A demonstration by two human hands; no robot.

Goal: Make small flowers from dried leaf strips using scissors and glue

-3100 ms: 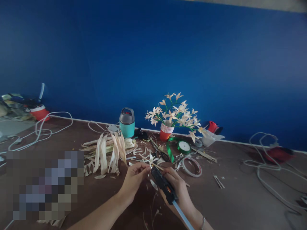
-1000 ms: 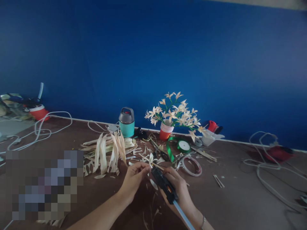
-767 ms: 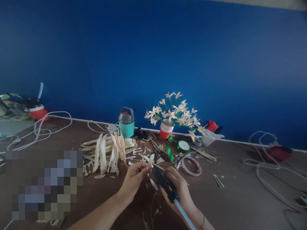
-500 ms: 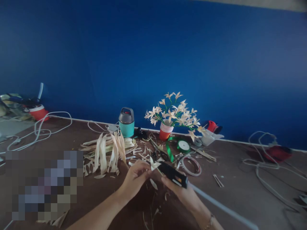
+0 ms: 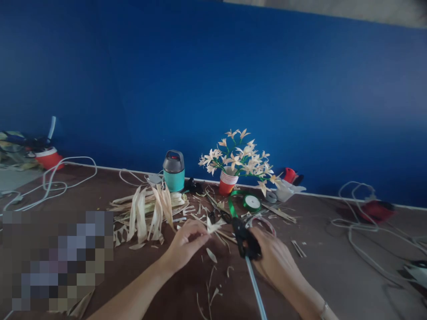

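Observation:
My right hand (image 5: 271, 255) grips a black glue gun (image 5: 245, 240) with a pale glue stick (image 5: 256, 286) sticking out of its back; the gun sits low over the brown table (image 5: 333, 275), nozzle pointing away. My left hand (image 5: 185, 242) pinches a small cream flower of dried leaf (image 5: 212, 226) on a thin stick, just left of the gun. Loose petal pieces (image 5: 211, 255) lie on the table between my hands.
A pile of dried leaf strips (image 5: 150, 211) lies to the left. Behind stand a teal jar (image 5: 174, 171), a red cup of finished flowers (image 5: 238, 162), a green ribbon spool (image 5: 251, 202) and a tape ring. White cables (image 5: 50, 182) trail left and right. A blue wall closes the back.
My right hand swung the glue gun away from the flower, turned it over and lowered it toward the table on the right. My left hand keeps hold of the flower.

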